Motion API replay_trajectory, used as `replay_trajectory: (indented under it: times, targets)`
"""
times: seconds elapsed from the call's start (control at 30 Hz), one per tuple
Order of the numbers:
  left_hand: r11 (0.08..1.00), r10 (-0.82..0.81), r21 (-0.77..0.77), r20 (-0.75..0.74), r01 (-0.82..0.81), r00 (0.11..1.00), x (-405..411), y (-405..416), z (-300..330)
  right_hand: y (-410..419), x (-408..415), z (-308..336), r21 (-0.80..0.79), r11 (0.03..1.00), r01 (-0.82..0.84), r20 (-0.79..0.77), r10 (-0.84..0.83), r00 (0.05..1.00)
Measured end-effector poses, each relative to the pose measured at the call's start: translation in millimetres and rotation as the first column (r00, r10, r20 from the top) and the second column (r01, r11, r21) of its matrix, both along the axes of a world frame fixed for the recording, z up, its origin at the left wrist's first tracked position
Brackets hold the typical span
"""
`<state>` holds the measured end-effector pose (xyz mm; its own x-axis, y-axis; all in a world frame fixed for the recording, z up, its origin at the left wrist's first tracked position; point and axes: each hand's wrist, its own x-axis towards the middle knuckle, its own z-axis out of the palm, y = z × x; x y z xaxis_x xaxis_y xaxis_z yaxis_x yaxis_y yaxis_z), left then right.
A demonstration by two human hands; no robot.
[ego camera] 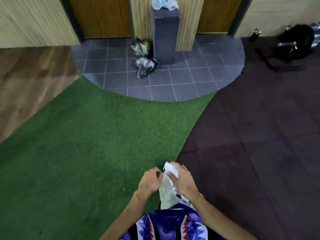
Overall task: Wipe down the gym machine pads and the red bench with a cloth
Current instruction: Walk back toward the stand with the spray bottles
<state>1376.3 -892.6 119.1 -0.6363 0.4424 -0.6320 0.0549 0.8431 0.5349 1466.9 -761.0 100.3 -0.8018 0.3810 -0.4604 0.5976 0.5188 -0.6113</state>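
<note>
— What were the fingers doing?

— The right hand (181,181) had its fingers (173,174) curled round a small white cloth (171,170), bunched so that a tuft stuck out past the knuckles. The left hand (150,181) sat just beside it, fingers bent inward with the thumb close to the fingertips; whether they pinched an edge of the cloth I could not tell, since motion blurred that spot.

— And where was the cloth?

— In front of the person's waist, held above the seam where the green turf (83,135) met the dark rubber mat (259,135). Below the hands showed pale trousers (166,194) and a blue, white and red patterned shirt (169,226).

— Farther out?

— A half-round patch of grey tiled floor (190,78) lay ahead, with a dark pedestal (164,35) standing on it. Crumpled clear plastic (164,3) rested on top of the pedestal, and two tied rubbish bags (143,59) lay at its foot, touching each other. Brown doors (100,18) stood behind, one either side of a pale striped post. A black backpack (294,42) sat on the mat by the right wall, a small dark bottle (254,34) near it. Wooden flooring (26,80) ran along the left.
</note>
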Motion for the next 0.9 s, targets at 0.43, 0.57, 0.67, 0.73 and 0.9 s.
replay_trajectory:
  times: [0.43,0.57,0.67,0.73,0.9]
  targets:
    - [0.999,0.044,-0.023,-0.069,-0.046,0.997,-352.9,239.0,6.5,249.8,-337.9,5.2,-0.001,1.000,-0.011,0.000,0.011,1.000]
    - [0.999,-0.009,-0.033,-0.067,0.007,0.998,-461.0,310.9,-11.2,315.5,-442.3,-0.8,-0.017,0.999,0.031,-0.016,-0.032,0.999]
    - [0.999,-0.037,-0.004,-0.071,0.037,0.997,-551.9,367.0,-9.6,368.2,-529.4,-8.8,-0.018,0.999,0.042,-0.012,-0.043,0.999]
    - [0.998,-0.057,-0.007,-0.073,0.056,0.996,-612.1,399.0,-3.7,402.9,-585.3,-5.0,-0.028,0.998,0.063,-0.022,-0.064,0.998]
    - [0.998,-0.069,-0.015,-0.081,0.069,0.994,-747.6,475.0,12.5,483.3,-713.1,20.6,-0.062,0.990,0.127,-0.051,-0.131,0.990]
